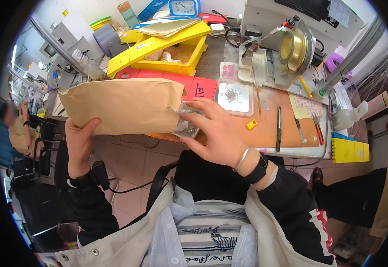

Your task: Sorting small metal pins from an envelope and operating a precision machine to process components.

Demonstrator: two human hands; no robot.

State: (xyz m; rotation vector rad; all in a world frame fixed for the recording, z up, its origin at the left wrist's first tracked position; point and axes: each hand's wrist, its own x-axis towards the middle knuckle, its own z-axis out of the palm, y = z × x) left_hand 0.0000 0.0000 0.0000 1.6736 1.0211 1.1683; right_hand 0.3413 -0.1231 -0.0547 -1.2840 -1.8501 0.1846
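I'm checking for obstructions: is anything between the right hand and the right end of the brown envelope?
Yes, partly: a clear plastic packet shows at the right end of the brown envelope, between the thumb and index finger of the right hand. I see no other obstacle.

Clear bag partly hidden by paper envelope; contents indistinct.

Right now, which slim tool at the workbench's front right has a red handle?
The rightmost: the red-handled tool; the black tool and dark-handled tool to its left show no red.
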